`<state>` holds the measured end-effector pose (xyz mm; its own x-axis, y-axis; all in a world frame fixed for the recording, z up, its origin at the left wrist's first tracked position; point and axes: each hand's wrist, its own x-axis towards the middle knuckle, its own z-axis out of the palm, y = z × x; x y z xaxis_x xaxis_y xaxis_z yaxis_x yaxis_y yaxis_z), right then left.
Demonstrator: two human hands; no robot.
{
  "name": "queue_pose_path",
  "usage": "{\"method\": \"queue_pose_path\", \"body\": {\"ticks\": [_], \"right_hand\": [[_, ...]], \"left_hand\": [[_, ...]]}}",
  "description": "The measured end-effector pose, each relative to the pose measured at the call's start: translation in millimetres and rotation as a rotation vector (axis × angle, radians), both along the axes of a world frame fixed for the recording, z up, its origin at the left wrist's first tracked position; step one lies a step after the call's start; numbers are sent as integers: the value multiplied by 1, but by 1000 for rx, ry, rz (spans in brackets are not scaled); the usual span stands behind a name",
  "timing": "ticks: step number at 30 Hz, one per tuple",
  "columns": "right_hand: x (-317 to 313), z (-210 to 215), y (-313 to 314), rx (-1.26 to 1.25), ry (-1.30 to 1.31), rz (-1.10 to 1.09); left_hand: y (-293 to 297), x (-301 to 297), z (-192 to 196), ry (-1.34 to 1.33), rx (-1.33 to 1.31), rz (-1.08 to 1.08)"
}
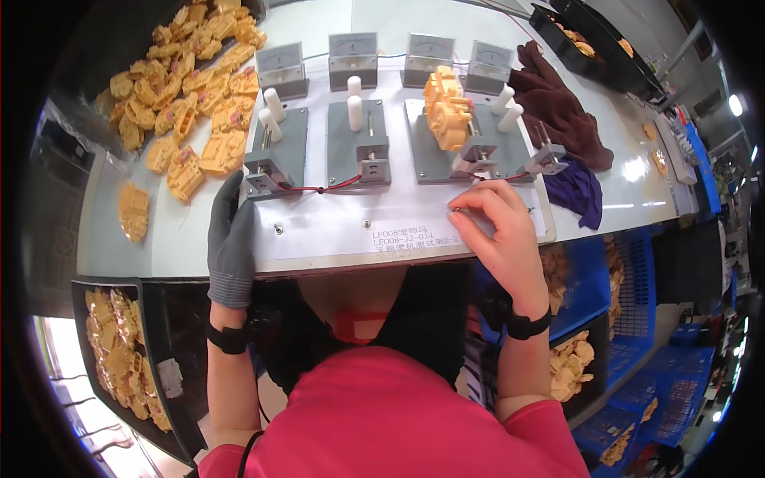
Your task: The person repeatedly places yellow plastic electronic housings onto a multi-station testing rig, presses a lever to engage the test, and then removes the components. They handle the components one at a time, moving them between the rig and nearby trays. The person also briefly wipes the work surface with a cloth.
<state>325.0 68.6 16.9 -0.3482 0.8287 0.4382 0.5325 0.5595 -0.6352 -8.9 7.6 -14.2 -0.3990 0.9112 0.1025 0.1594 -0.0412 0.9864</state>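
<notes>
Yellow parts [183, 95] heaped far L. Gray-gloved L hand [229, 247] at L edge of board [319, 231]; grip: can't tell. White pegs [355, 113] stand in front of meters [354, 57]. Yellow piece [446, 111] on R stand [430, 166], gray bracket [480, 150] just beside. Bare R hand [504, 227] nr board, thumb & index pinched; can't tell if holding. Brown cloth [558, 111] far R.

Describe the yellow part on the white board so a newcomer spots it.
Four dial meters line the far edge of the white board. Toward its right side, beyond the bare right hand, the yellow part sits over a grey plate. Unlike the yellow pieces heaped to the left, it sits singly, with two white pegs just to its right.
</notes>
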Motion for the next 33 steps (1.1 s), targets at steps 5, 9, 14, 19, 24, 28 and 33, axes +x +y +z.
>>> {"method": "queue_pose_path", "body": {"ticks": [5, 9, 14, 19, 24, 28, 33], "right_hand": [[2, 2, 1, 73, 4, 19], [2, -1, 1, 96, -12, 21], [2, -3, 0, 125, -26, 22], [4, -2, 1, 139, -30, 24], [5, -2, 4, 140, -42, 52], [4, -3, 5, 151, -45, 50], [3, -2, 3, 165, -50, 28]], "left_hand": [[3, 0, 3, 38, -4, 31], [0, 4, 3, -39, 13, 18], [-5, 7, 5, -42, 2, 73], [-5, 10, 9, -12, -53, 93], [-5, 13, 13, -26, -50, 89], [-4, 14, 13, 0, -51, 101], [-5, 11, 13, -26, -58, 70]]}}
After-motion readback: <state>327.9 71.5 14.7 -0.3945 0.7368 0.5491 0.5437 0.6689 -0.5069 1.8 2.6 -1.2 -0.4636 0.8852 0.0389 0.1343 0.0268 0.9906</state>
